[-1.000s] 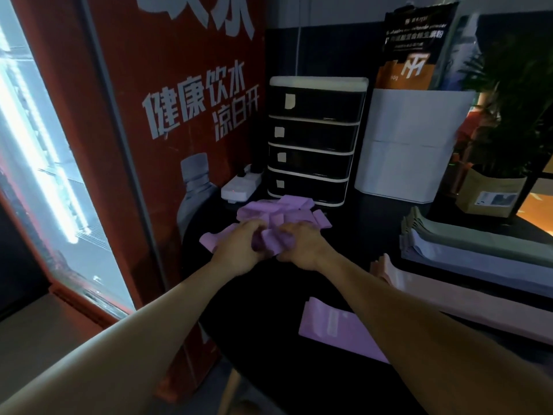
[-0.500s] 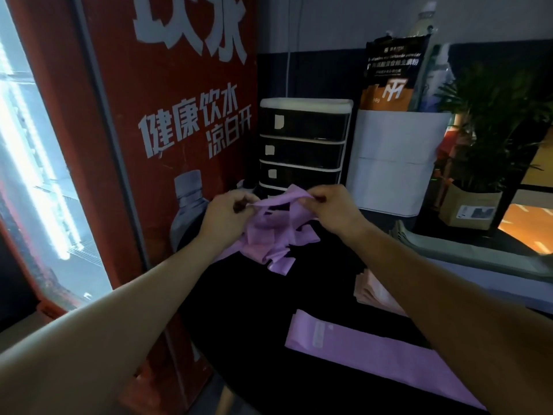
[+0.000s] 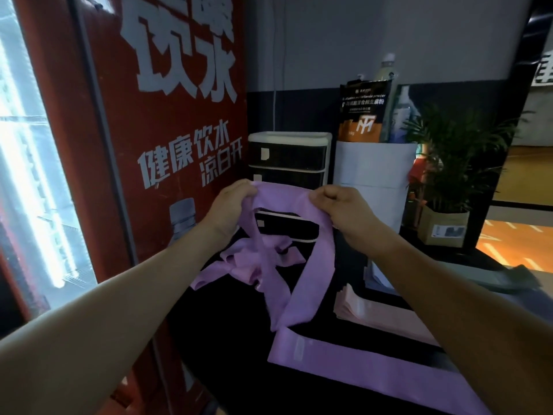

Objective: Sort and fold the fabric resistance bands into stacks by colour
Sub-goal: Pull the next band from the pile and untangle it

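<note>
One head-worn camera, looking forward and down.
It sat close behind both forearms, faced the black table point(image 3: 227, 339) with the red vending machine point(image 3: 167, 145) hard on its left and drawer unit point(image 3: 288, 163) straight ahead; no second view shared anything.

Flat purple band point(image 3: 374, 369) runs under right forearm, cut off at bottom edge — pink stack point(image 3: 377, 313) partly hidden too.

Two hands point(image 3: 229, 209), one drawer unit point(image 3: 288, 163), one potted plant point(image 3: 449, 175).
</note>
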A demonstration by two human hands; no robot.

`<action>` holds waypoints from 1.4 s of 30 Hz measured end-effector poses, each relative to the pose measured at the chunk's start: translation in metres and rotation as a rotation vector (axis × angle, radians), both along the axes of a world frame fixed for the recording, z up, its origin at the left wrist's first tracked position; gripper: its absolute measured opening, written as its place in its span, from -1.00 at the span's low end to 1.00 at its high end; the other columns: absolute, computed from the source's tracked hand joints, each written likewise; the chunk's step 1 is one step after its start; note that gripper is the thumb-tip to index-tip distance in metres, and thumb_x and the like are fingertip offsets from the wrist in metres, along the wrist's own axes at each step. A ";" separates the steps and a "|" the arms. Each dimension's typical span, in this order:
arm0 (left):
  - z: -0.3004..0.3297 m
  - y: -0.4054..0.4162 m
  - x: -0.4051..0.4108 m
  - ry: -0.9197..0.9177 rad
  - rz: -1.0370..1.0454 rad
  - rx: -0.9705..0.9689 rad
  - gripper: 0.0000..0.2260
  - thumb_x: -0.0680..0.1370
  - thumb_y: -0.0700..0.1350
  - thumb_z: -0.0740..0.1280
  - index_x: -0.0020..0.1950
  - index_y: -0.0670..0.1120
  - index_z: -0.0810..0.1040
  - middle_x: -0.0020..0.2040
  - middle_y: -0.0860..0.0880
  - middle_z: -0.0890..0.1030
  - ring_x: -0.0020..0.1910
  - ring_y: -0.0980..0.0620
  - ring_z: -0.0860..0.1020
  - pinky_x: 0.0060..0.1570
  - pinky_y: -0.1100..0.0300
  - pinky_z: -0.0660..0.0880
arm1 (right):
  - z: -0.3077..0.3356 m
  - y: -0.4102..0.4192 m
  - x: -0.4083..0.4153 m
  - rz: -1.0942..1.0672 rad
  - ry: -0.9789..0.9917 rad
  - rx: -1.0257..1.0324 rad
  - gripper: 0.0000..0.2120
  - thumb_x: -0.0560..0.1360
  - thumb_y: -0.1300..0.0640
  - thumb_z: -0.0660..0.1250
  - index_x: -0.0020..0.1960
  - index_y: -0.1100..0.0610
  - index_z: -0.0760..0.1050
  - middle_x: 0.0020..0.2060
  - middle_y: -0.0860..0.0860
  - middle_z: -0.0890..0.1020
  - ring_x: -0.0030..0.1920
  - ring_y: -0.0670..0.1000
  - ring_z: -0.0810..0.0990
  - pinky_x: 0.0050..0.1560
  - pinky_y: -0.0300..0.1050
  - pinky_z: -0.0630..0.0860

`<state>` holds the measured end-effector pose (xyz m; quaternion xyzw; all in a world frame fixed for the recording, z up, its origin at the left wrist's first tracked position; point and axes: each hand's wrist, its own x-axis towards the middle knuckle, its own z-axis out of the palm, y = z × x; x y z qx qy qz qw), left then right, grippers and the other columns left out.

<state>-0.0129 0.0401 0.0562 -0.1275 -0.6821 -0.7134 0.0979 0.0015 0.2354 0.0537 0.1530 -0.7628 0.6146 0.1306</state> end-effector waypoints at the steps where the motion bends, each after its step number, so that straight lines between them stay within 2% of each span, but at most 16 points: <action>1: 0.002 0.001 0.003 -0.056 -0.021 0.054 -0.91 0.56 -0.18 0.18 -0.07 -0.16 0.45 -0.05 -0.14 0.43 -0.04 -0.03 0.41 0.07 -0.01 0.39 | 0.002 0.001 0.003 0.037 -0.033 -0.041 -0.80 0.56 0.19 0.25 -0.21 0.15 0.56 -0.23 0.09 0.59 -0.19 0.01 0.52 -0.08 -0.16 0.48; 3: 0.002 0.003 0.007 -0.131 -0.057 0.099 -0.86 0.58 -0.18 0.18 -0.05 -0.17 0.52 -0.01 -0.16 0.50 0.01 -0.09 0.45 0.17 -0.02 0.43 | 0.006 0.003 0.009 0.106 -0.102 -0.152 -0.79 0.55 0.21 0.25 -0.23 0.19 0.54 -0.26 0.14 0.58 -0.20 0.08 0.51 -0.07 -0.05 0.45; 6: 0.001 0.005 0.008 -0.125 -0.143 0.112 -0.70 0.58 -0.22 0.16 -0.30 -0.11 0.57 -0.32 -0.03 0.56 -0.30 0.04 0.51 -0.18 0.16 0.49 | 0.011 0.004 0.013 0.147 -0.153 -0.261 -0.77 0.53 0.27 0.23 -0.30 0.17 0.49 -0.38 0.01 0.55 -0.28 -0.02 0.47 -0.15 -0.16 0.40; 8: 0.004 0.006 0.010 -0.113 -0.181 0.132 -0.57 0.57 -0.24 0.15 -0.47 -0.04 0.55 -0.43 0.02 0.54 -0.43 0.10 0.51 -0.28 0.23 0.47 | 0.013 0.006 0.013 0.133 -0.166 -0.292 -0.75 0.53 0.29 0.23 -0.32 0.15 0.47 -0.42 -0.03 0.54 -0.30 -0.05 0.46 -0.17 -0.20 0.39; 9: 0.005 0.006 0.011 -0.109 -0.194 0.140 -0.57 0.57 -0.24 0.15 -0.48 -0.04 0.53 -0.45 0.03 0.53 -0.46 0.12 0.50 -0.30 0.24 0.47 | 0.014 0.007 0.014 0.112 -0.155 -0.276 -0.75 0.53 0.29 0.22 -0.31 0.14 0.48 -0.40 -0.03 0.54 -0.30 -0.06 0.46 -0.19 -0.23 0.41; 11: 0.009 0.008 0.014 -0.099 -0.217 0.146 -0.67 0.59 -0.24 0.13 -0.36 -0.09 0.48 -0.44 0.03 0.51 -0.44 0.12 0.47 -0.31 0.27 0.46 | 0.014 0.009 0.013 0.014 -0.065 -0.077 -0.82 0.55 0.26 0.23 -0.21 0.12 0.50 -0.30 -0.03 0.54 -0.27 -0.10 0.47 -0.25 -0.34 0.42; 13: 0.012 0.010 0.016 -0.094 -0.201 0.123 -0.75 0.60 -0.22 0.14 -0.26 -0.11 0.45 -0.36 -0.02 0.49 -0.35 0.08 0.45 -0.17 0.20 0.42 | 0.015 0.006 0.014 -0.073 0.034 0.117 -0.96 0.54 0.17 0.28 -0.05 0.12 0.50 -0.21 -0.04 0.54 -0.23 -0.13 0.47 -0.26 -0.41 0.41; 15: 0.016 0.014 0.016 -0.077 -0.200 0.075 -0.78 0.60 -0.21 0.13 -0.19 -0.13 0.49 -0.26 -0.07 0.49 -0.25 0.03 0.45 -0.06 0.13 0.38 | 0.019 -0.002 0.016 -0.075 0.093 0.181 -0.86 0.52 0.08 0.31 0.02 0.13 0.48 -0.13 0.00 0.55 -0.14 -0.07 0.51 -0.12 -0.29 0.45; 17: 0.020 0.018 0.017 -0.042 -0.197 -0.011 -0.79 0.60 -0.21 0.12 -0.01 -0.18 0.56 -0.11 -0.15 0.56 -0.12 -0.03 0.50 -0.01 0.11 0.41 | 0.026 -0.014 0.022 -0.024 0.130 0.215 -0.81 0.53 0.04 0.29 0.03 0.16 0.48 -0.07 0.08 0.58 -0.08 0.00 0.54 -0.01 -0.15 0.48; 20: 0.026 0.019 0.020 -0.026 -0.203 -0.074 -0.72 0.56 -0.26 0.15 0.21 -0.17 0.54 0.18 -0.24 0.56 0.12 -0.10 0.50 0.20 0.03 0.42 | 0.036 -0.023 0.028 -0.024 0.169 0.214 -0.72 0.54 0.02 0.28 0.06 0.23 0.48 -0.06 0.18 0.59 -0.12 0.03 0.52 -0.04 -0.08 0.49; 22: 0.029 0.018 0.022 -0.009 -0.225 -0.082 -0.70 0.54 -0.32 0.17 0.18 -0.10 0.55 0.17 -0.19 0.58 0.14 -0.08 0.51 0.24 0.01 0.41 | 0.041 -0.021 0.025 -0.105 0.211 0.258 -0.76 0.53 0.07 0.30 0.06 0.23 0.51 -0.08 0.15 0.60 -0.11 0.04 0.54 -0.02 -0.06 0.51; 27: 0.033 0.020 0.028 0.032 -0.228 -0.101 -0.72 0.52 -0.38 0.25 0.05 -0.02 0.52 -0.03 0.01 0.62 -0.03 0.07 0.58 0.04 0.16 0.52 | 0.051 -0.018 0.020 -0.194 0.267 0.240 -0.88 0.53 0.14 0.31 -0.03 0.19 0.56 -0.19 0.04 0.60 -0.15 -0.01 0.55 -0.02 -0.05 0.52; 31: 0.021 0.024 0.029 0.016 -0.230 -0.216 -0.78 0.51 -0.28 0.34 0.12 -0.08 0.53 0.04 -0.08 0.64 -0.01 0.02 0.60 0.07 0.15 0.54 | 0.053 -0.021 0.017 -0.236 0.273 0.217 -0.87 0.53 0.13 0.30 -0.06 0.18 0.57 -0.23 -0.01 0.58 -0.19 -0.04 0.53 -0.06 -0.06 0.50; 36: 0.008 0.023 0.032 -0.023 -0.282 -0.183 -0.90 0.55 -0.23 0.30 0.05 -0.16 0.54 -0.10 -0.05 0.63 -0.21 0.12 0.62 -0.21 0.30 0.56 | 0.051 -0.008 0.011 -0.348 0.243 0.143 -0.86 0.55 0.16 0.28 -0.08 0.21 0.56 -0.20 0.08 0.59 -0.17 0.03 0.55 -0.07 -0.10 0.49; 39: 0.006 0.019 0.028 -0.001 -0.265 -0.144 -0.96 0.54 -0.27 0.29 -0.05 -0.17 0.53 -0.14 -0.10 0.61 -0.20 0.07 0.60 -0.18 0.27 0.56 | 0.048 0.004 0.010 -0.376 0.168 0.074 -0.87 0.54 0.19 0.28 -0.15 0.17 0.53 -0.22 0.09 0.58 -0.14 0.06 0.56 -0.03 -0.06 0.52; 42: 0.010 0.017 0.024 0.029 -0.218 -0.115 -0.95 0.53 -0.26 0.30 -0.09 -0.14 0.54 -0.16 -0.07 0.61 -0.16 0.04 0.58 -0.07 0.18 0.56 | 0.043 0.007 0.011 -0.343 0.120 0.199 -0.86 0.53 0.15 0.31 -0.16 0.20 0.54 -0.23 0.09 0.58 -0.16 0.05 0.55 -0.07 -0.09 0.50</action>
